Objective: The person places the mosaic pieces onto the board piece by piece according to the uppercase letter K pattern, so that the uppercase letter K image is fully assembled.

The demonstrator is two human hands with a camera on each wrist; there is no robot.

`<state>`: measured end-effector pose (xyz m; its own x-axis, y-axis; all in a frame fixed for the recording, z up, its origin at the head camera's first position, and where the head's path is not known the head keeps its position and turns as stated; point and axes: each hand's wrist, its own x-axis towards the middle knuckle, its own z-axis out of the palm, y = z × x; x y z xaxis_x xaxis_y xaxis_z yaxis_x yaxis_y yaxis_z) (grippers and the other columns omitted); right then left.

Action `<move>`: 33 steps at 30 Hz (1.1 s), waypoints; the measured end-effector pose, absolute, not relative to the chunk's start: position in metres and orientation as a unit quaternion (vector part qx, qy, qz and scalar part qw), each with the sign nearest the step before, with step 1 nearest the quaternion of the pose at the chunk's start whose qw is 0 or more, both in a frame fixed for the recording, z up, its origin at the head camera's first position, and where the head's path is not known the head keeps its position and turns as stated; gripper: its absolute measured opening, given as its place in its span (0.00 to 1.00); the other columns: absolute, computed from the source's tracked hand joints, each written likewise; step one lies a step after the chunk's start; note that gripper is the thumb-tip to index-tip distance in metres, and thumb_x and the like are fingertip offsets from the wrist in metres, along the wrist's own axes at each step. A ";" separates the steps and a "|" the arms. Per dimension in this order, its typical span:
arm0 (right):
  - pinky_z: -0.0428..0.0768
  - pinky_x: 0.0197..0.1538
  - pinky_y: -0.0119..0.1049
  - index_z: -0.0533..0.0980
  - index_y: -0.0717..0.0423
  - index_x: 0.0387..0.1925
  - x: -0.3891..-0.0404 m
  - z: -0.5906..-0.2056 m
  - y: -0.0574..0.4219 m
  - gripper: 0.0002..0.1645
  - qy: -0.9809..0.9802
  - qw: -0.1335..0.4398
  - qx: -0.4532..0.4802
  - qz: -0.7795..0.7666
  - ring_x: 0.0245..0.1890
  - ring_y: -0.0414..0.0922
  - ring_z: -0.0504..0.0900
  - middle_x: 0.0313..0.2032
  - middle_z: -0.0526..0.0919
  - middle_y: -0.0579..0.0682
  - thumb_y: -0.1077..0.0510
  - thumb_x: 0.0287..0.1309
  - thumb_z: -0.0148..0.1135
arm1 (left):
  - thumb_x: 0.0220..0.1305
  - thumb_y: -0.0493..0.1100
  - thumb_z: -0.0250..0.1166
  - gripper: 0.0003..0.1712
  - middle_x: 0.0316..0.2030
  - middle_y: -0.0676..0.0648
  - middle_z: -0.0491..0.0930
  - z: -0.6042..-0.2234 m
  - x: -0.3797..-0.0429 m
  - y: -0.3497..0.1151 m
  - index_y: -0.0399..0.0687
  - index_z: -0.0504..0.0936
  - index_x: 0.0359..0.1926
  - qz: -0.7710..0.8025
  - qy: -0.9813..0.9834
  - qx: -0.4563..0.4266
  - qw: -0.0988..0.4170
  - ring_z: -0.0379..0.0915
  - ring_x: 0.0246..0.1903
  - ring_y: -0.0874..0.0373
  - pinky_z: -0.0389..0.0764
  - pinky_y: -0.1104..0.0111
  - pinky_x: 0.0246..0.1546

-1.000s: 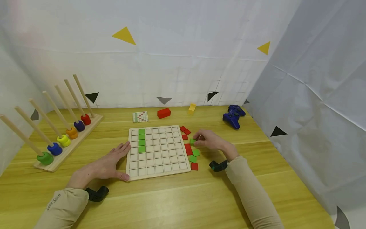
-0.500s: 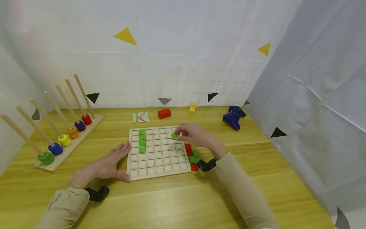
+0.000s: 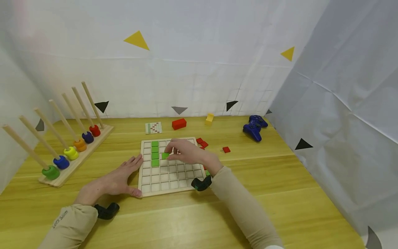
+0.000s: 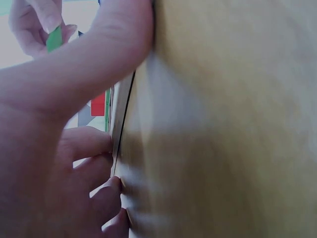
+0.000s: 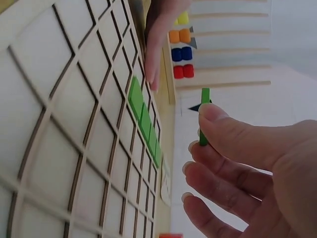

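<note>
My right hand (image 3: 188, 153) pinches a small green square tile (image 3: 165, 156) between thumb and fingers, over the wooden grid board (image 3: 168, 192). In the right wrist view the pinched tile (image 5: 205, 94) stands on edge, apart from the board. A column of green tiles (image 3: 155, 155) lies in the board's second column from the left, just left of the held tile. My left hand (image 3: 119, 177) rests at the board's left edge, fingers spread and thumb at the near left corner. Red tiles (image 3: 204, 144) lie along the board's right side; the right arm hides others.
A wooden peg stand (image 3: 77, 157) with coloured rings stands at the left. Behind the board lie a pattern card (image 3: 153, 128), a red block (image 3: 179, 123) and a yellow block (image 3: 209, 119). At right are a blue game controller (image 3: 255, 128) and a lone red tile (image 3: 226, 149).
My right hand has picked up a green tile from beside the board and carried it left over the grid. A lone red tile now shows where that hand was. The left hand stays put.
</note>
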<state>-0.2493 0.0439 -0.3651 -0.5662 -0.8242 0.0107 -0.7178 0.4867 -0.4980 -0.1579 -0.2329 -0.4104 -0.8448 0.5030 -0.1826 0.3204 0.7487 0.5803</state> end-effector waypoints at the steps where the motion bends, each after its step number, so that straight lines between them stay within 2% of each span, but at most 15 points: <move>1: 0.78 0.50 0.29 0.79 0.59 0.52 -0.248 -0.365 0.040 0.17 0.854 0.118 -0.453 -0.229 0.43 0.43 0.80 0.49 0.81 0.51 0.55 0.66 0.65 | 0.47 0.65 0.76 0.72 0.78 0.32 0.38 -0.410 -0.158 -0.233 0.32 0.46 0.77 0.274 0.921 0.223 0.167 0.32 0.76 0.29 0.40 0.35 0.72; 11: 0.77 0.48 0.25 0.80 0.55 0.50 -0.237 -0.376 0.016 0.15 0.853 0.142 -0.456 -0.210 0.41 0.37 0.79 0.48 0.81 0.47 0.53 0.66 0.65 | 0.48 0.66 0.75 0.71 0.78 0.31 0.38 -0.412 -0.159 -0.232 0.31 0.46 0.77 0.274 0.919 0.228 0.166 0.32 0.75 0.28 0.40 0.34 0.71; 22: 0.74 0.43 0.22 0.82 0.51 0.46 -0.233 -0.390 0.004 0.13 0.858 0.162 -0.453 -0.178 0.39 0.36 0.78 0.42 0.78 0.42 0.51 0.63 0.69 | 0.47 0.66 0.75 0.72 0.78 0.32 0.38 -0.414 -0.159 -0.235 0.32 0.46 0.77 0.277 0.919 0.227 0.166 0.31 0.75 0.29 0.40 0.34 0.71; 33: 0.71 0.38 0.24 0.82 0.49 0.37 -0.236 -0.400 0.004 0.09 0.859 0.127 -0.458 -0.191 0.35 0.38 0.76 0.35 0.78 0.43 0.50 0.59 0.72 | 0.48 0.65 0.75 0.71 0.78 0.32 0.38 -0.411 -0.159 -0.233 0.32 0.46 0.77 0.277 0.919 0.226 0.166 0.32 0.75 0.29 0.40 0.34 0.71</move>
<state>-0.2364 0.0036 -0.4002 -0.5474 -0.8358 -0.0428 -0.7389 0.5067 -0.4442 -0.1587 -0.2332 -0.4110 -0.8427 0.5070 -0.1810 0.3226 0.7448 0.5842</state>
